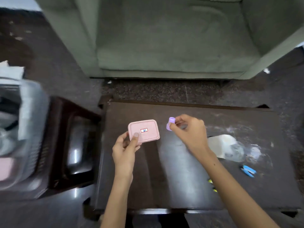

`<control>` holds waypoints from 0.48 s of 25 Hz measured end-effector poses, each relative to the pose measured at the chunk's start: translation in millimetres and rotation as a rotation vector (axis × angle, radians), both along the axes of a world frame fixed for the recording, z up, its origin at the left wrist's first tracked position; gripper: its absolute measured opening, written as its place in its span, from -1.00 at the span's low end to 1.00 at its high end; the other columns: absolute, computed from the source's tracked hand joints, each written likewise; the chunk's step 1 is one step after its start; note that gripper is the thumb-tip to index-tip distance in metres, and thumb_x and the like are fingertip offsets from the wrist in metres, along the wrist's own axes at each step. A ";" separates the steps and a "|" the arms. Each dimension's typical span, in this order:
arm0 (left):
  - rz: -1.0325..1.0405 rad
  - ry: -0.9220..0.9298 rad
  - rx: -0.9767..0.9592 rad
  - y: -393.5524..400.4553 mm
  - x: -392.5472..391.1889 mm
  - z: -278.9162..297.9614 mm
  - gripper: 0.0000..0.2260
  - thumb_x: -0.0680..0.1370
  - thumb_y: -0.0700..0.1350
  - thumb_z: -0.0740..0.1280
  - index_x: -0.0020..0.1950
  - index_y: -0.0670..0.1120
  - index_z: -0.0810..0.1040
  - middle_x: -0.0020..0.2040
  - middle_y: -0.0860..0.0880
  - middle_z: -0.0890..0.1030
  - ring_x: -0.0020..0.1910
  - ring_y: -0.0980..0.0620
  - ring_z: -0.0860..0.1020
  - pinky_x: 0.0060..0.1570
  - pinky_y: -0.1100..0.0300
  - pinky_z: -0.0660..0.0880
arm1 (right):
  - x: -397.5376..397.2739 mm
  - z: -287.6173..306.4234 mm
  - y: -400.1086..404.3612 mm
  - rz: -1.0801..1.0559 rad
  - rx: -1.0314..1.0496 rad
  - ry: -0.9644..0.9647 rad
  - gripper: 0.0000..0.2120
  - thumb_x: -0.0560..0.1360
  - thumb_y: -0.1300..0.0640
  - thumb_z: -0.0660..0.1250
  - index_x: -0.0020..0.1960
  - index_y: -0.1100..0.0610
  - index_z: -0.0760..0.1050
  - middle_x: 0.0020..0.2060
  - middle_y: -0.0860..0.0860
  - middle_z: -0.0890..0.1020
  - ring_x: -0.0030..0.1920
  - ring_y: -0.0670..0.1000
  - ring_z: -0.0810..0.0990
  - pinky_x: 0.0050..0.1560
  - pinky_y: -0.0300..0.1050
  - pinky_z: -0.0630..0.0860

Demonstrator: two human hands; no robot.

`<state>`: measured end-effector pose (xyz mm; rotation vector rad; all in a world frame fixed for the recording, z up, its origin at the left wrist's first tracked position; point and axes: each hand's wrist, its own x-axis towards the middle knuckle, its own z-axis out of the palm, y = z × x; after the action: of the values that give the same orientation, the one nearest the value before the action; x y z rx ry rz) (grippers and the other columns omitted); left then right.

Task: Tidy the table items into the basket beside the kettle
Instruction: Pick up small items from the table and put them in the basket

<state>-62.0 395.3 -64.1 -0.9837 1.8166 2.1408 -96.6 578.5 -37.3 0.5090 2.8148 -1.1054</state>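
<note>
My left hand grips a pink rectangular box with a small red-edged label on its lid, thumb on top, above the left part of the dark table. My right hand pinches a small purple cap-like object just right of the box. A pale basket, blurred, sits at the far left on a dark side table, with something pink inside. I cannot make out a kettle.
On the table's right part lie a crumpled white and clear plastic bag, a blue clip-like item and small yellow pieces. A grey-green armchair stands beyond the table. A dark side table stands to the left.
</note>
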 end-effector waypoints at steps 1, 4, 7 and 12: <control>0.020 0.002 -0.006 -34.4 4.6 5.2 -0.75 0.53 -0.16 0.34 0.20 -0.15 0.51 -0.11 -0.03 0.63 -0.13 0.00 0.62 -0.13 0.29 0.60 | 3.4 4.6 -36.0 0.016 -0.039 0.010 -0.82 0.39 -0.10 0.36 -0.25 -0.01 0.61 -0.34 -0.15 0.68 -0.23 -0.14 0.65 -0.10 -0.02 0.59; 0.086 0.001 -0.062 -147.6 18.5 18.5 -0.77 0.52 -0.14 0.35 0.16 -0.12 0.54 -0.08 -0.08 0.66 -0.09 -0.02 0.63 -0.16 0.27 0.60 | 12.4 13.9 -157.8 0.083 -0.178 0.045 -0.83 0.45 -0.08 0.35 -0.24 -0.04 0.62 -0.31 -0.18 0.69 -0.22 -0.17 0.65 -0.11 -0.02 0.59; 0.174 0.004 -0.145 -252.8 32.3 30.3 -0.76 0.51 -0.13 0.37 0.16 -0.15 0.55 -0.04 -0.15 0.66 -0.06 -0.06 0.63 -0.17 0.26 0.58 | 16.9 12.9 -273.5 0.135 -0.288 0.103 -0.87 0.46 -0.04 0.38 -0.20 -0.03 0.62 -0.28 -0.18 0.69 -0.23 -0.15 0.65 -0.12 0.01 0.59; 0.290 -0.010 -0.239 -382.2 56.2 35.2 -0.63 0.40 0.07 0.42 0.14 -0.05 0.58 -0.02 -0.08 0.69 0.01 -0.10 0.64 0.11 -0.06 0.55 | 25.1 -10.1 -419.2 0.154 -0.377 0.213 -0.90 0.44 0.00 0.42 -0.11 0.02 0.58 -0.21 -0.13 0.68 -0.15 -0.12 0.63 -0.06 -0.09 0.56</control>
<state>-5.8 13.1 -28.9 -1.3857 2.0717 2.0963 -71.5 159.3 -47.4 0.1461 2.6494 -1.6885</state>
